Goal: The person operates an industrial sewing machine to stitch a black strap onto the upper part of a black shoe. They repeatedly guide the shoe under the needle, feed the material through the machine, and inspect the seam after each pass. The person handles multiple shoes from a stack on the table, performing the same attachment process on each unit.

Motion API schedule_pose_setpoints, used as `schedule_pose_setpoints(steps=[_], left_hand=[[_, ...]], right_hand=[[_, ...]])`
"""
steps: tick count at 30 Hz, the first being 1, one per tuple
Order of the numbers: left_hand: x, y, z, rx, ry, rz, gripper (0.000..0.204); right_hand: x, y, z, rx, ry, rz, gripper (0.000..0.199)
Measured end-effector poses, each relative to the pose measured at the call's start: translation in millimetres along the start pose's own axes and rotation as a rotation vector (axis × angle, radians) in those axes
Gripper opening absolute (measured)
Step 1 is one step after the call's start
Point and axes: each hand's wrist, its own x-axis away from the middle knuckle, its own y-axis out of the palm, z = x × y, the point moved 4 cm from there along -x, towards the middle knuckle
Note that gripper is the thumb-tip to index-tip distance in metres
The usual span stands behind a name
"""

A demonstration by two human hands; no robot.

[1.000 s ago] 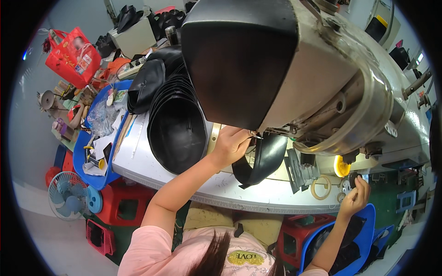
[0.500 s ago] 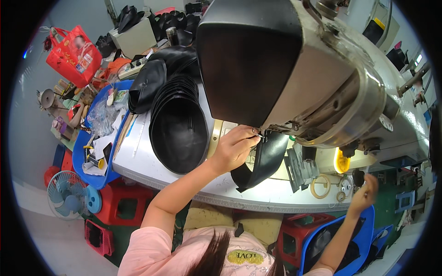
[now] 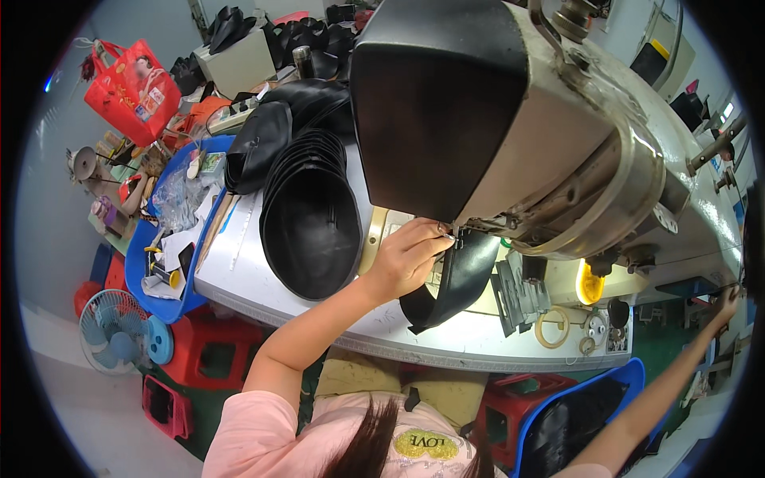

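My left hand (image 3: pixel 409 259) is at the needle area of a sewing machine (image 3: pixel 446 111). Its thumb and fingers are pinched together beside a small shiny metal part; what they hold, if anything, is too small to name. Just right of these fingers, a curved black leather-like piece (image 3: pixel 464 275) lies under the machine head, its lower end hanging toward the table's front. Far out at the right rim, my right hand (image 3: pixel 727 304) is raised on a stretched arm beside the machine's far end. Its fingers are small and dark there, and the thing they may touch cannot be made out.
Left of the machine stands a nested stack of black pieces (image 3: pixel 311 231) on the white table (image 3: pixel 239 279). Grey strips (image 3: pixel 514 295) and a tape roll (image 3: pixel 551 328) lie on the right. Blue bins (image 3: pixel 633 374) flank the table; a fan (image 3: pixel 115 334) and red stools (image 3: pixel 207 350) stand below.
My right hand has swung outward from beside the table's right end to the far right rim, the arm now extended. My left hand keeps its pinch at the needle area.
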Motion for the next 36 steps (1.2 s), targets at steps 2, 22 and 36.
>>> schedule_pose_setpoints(steps=[2, 22, 36], left_hand=[[-0.5, -0.1, -0.3, -0.017, -0.005, -0.015, 0.026], [9.3, 4.6, -11.6, 0.052, 0.016, 0.007, 0.019], [5.4, 6.5, -15.9, -0.066, -0.010, 0.006, 0.019]], right_hand=[[37.3, 18.6, 30.8, -0.090, -0.023, -0.012, 0.041], [70.6, 16.8, 56.8, 0.085, -0.343, -0.197, 0.031], [187.5, -3.1, -95.5, -0.244, -0.138, -0.001, 0.022]])
